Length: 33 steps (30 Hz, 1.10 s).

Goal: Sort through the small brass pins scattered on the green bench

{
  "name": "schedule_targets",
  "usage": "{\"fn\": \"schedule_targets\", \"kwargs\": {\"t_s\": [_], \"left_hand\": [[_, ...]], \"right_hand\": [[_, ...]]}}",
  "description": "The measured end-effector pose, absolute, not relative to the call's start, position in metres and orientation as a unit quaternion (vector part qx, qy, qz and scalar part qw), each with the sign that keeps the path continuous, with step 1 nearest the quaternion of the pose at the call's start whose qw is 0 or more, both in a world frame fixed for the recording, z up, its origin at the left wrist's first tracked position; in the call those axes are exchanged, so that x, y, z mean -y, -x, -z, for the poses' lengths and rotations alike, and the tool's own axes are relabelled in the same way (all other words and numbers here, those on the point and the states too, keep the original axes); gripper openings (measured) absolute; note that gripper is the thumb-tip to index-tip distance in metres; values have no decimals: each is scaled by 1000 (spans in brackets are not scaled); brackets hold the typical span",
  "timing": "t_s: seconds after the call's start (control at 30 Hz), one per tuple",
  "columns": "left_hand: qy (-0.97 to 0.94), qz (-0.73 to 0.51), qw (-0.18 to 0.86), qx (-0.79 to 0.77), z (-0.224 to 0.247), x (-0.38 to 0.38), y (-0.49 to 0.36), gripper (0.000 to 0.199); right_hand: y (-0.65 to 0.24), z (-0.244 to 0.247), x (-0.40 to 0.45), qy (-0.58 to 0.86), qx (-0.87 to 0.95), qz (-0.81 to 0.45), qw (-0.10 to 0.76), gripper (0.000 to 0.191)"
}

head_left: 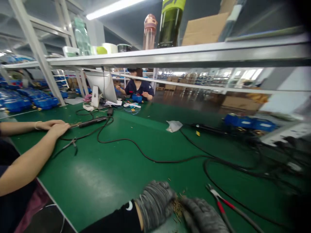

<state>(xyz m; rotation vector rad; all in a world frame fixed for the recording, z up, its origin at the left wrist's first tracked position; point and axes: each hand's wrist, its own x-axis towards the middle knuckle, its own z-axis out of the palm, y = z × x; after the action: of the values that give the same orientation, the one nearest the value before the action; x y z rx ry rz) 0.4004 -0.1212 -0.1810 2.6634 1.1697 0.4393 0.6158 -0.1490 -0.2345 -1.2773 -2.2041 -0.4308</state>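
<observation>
My left hand (156, 204), in a grey striped knit glove, rests on the green bench with its fingers curled in at a small pile of thin brass-coloured pieces, seemingly screws (178, 208). On the pile's other side is my right hand (202, 215), gloved alike, blurred, its fingers bent and pressed together. Whatever the fingertips hold is hidden. A few loose pieces lie around the pile. Right of my right hand lie pliers (220, 200) with red and dark handles, their jaws pointing away from me.
Black cables (155, 161) cross the green bench (97, 184). At left, a co-worker's hands (57, 127) lie near a dark pen-like tool (92, 122) and cutters (73, 142). A metal shelf (170, 58) spans overhead. Blue units (249, 123) and a power strip (286, 131) sit at right.
</observation>
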Motion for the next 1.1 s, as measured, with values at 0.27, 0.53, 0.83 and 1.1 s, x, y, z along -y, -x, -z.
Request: {"fn": "schedule_targets", "kwargs": {"t_s": [0.27, 0.53, 0.83, 1.1], "left_hand": [[-890, -216, 88, -392, 207, 113, -395, 24], [-892, -274, 15, -360, 201, 113, -395, 21], [-907, -274, 222, -231, 161, 125, -392, 20], [-919, -210, 126, -308, 168, 118, -391, 31]], "right_hand": [[-589, 212, 163, 522, 794, 87, 300, 18], [-596, 189, 176, 502, 797, -48, 332, 15], [-607, 179, 180, 474, 827, -49, 299, 22], [-611, 183, 171, 524, 797, -15, 300, 31]]}}
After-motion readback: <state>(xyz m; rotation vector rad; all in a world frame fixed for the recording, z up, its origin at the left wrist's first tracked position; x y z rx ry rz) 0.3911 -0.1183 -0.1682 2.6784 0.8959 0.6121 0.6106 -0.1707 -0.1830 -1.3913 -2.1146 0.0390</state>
